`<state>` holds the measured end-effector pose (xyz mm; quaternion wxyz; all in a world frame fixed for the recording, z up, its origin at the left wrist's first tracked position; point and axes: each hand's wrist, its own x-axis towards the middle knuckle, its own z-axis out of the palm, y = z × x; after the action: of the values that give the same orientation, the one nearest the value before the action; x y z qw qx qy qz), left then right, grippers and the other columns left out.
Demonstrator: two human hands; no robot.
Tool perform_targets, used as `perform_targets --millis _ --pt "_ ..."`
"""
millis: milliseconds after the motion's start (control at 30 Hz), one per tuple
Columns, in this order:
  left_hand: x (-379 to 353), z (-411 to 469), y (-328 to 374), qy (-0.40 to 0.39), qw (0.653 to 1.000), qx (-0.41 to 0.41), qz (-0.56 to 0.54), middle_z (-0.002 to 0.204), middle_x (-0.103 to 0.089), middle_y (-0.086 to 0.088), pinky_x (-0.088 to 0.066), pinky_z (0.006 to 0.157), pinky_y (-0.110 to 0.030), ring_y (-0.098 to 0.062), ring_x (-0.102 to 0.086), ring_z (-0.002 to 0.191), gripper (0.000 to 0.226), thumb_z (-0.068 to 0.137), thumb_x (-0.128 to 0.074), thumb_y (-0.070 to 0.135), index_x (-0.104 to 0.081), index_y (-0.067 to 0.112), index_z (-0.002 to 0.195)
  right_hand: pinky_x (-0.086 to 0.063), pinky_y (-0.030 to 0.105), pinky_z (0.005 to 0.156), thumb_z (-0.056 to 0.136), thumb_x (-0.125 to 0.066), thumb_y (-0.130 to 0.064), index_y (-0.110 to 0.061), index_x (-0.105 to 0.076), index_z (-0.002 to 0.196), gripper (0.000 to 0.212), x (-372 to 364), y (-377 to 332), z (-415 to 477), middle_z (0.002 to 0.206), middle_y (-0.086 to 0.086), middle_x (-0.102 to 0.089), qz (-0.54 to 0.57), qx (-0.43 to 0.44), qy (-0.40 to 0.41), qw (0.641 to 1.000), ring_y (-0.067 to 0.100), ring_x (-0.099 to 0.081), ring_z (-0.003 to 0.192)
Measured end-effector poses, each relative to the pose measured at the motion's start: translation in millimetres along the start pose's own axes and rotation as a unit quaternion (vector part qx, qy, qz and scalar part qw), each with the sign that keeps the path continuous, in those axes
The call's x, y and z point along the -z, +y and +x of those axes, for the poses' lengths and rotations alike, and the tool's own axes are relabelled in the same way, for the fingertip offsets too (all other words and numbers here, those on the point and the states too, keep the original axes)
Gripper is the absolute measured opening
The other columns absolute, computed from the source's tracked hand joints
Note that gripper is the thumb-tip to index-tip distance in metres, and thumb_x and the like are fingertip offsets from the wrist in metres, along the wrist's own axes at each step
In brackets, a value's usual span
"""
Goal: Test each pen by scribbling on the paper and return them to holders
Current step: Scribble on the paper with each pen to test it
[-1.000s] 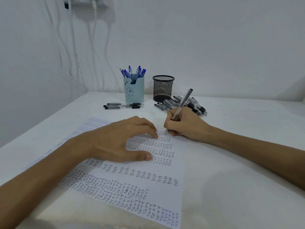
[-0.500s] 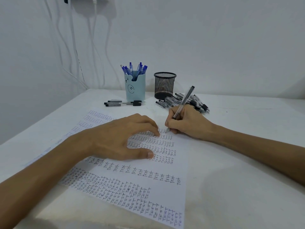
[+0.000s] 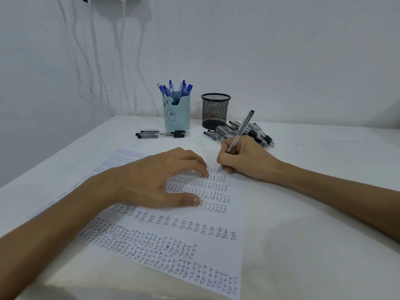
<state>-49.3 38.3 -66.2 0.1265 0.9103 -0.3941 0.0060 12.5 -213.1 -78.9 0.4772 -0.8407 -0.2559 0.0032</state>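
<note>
A white paper covered with rows of the handwritten word "test" lies on the table. My left hand rests flat on it, fingers spread, holding nothing. My right hand grips a clear black pen, its tip touching the paper's far right corner. Behind stand a light blue holder with several blue pens and a black mesh holder whose inside I cannot see. A pile of black pens lies to the right of the mesh holder.
A few black pens lie in a row in front of the blue holder. The table is white, with its left edge running diagonally. White cables hang down the wall at the back left.
The pen tip has shifted slightly along the line at the paper's far right corner. My left hand has stayed flat on the paper. The view has tilted a little.
</note>
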Motion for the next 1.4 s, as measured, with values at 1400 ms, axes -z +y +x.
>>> perform_targets --millis 1400 --pt "0.9 -0.8 -3.0 -0.001 1.0 -0.003 -0.006 0.146 -0.04 0.031 -0.038 0.117 -0.037 0.001 -0.036 0.142 0.049 0.097 -0.053 0.066 -0.05 0.046 0.141 -0.044 0.018 0.044 0.105 -0.053 -0.013 -0.001 -0.059 0.095 0.018 2.7 -1.9 2.2 0.078 0.012 -0.063 0.26 -0.005 0.054 0.964 0.015 -0.061 0.055"
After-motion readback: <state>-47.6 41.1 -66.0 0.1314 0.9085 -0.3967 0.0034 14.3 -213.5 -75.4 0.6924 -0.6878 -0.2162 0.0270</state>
